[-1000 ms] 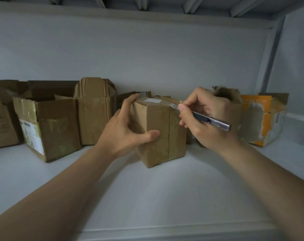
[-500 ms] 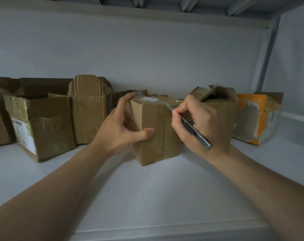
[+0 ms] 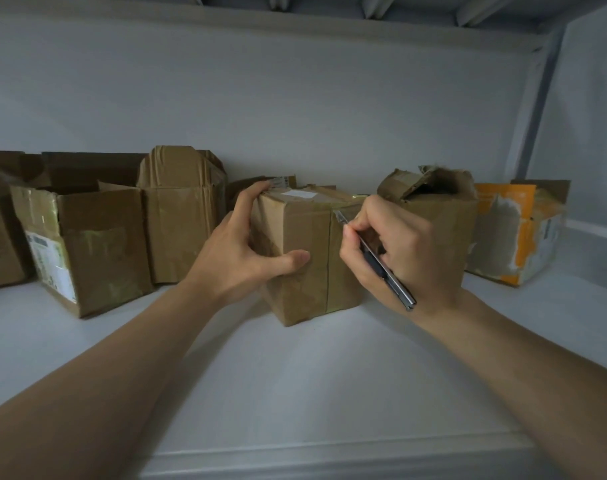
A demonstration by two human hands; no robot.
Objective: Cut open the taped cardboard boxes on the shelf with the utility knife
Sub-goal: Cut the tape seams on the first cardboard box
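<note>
A small brown taped cardboard box (image 3: 305, 244) stands on the white shelf (image 3: 295, 375), corner toward me. My left hand (image 3: 239, 254) grips its left side, fingers over the top edge and thumb on the front face. My right hand (image 3: 409, 251) holds a slim metal utility knife (image 3: 381, 265) like a pen. The blade tip touches the box's upper right edge, where tape runs down the front.
Opened brown boxes (image 3: 90, 251) and a taped taller box (image 3: 182, 216) stand to the left. Behind my right hand is a torn-open brown box (image 3: 433, 195), and an orange and white box (image 3: 517, 233) sits at the far right. The shelf wall rises close behind.
My right hand swung the knife from nearly level to steeply angled, handle down toward me, and the blade moved from the top of the box to its upper front edge. My left hand kept its grip.
</note>
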